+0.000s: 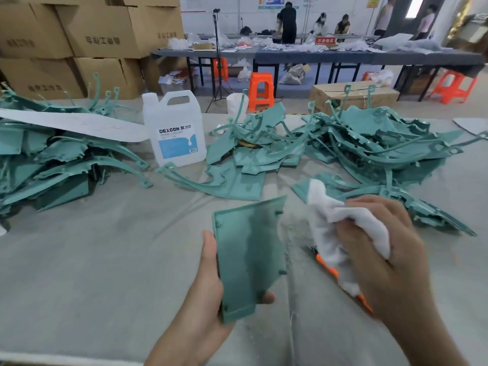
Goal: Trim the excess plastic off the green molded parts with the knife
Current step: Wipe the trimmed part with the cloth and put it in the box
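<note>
Left hand [208,286]: grips the green panel [248,257] by its left edge, thumb laid along the rim, one fingertip showing past the lower corner.
Green panel: flat molded piece held above the table, face with raised rim and small pegs toward the camera; right edge ragged.
Right hand [380,249]: fingers curled round a bunched white cloth [351,223], just right of the panel.
Knife [326,265]: orange handle, lying on the table under the right hand and cloth; mostly hidden, blade cannot be told.
Table cover [105,260]: grey fabric, dusted with fine shavings between the hands.
Loose green parts [232,183]: curved arms and plates, just beyond the panel.
Left pile [52,159]: heaped green parts, a white paper strip [74,122] across the top.
Jug [174,128]: translucent white, labelled DEXCON, upright between left and centre heaps.
Right pile [383,146]: largest heap, far right.
Cardboard boxes [92,35]: stacked behind the table, left.
Orange stool [261,91]: on the floor beyond.
Long tables [317,55]: far back, people working there.
</note>
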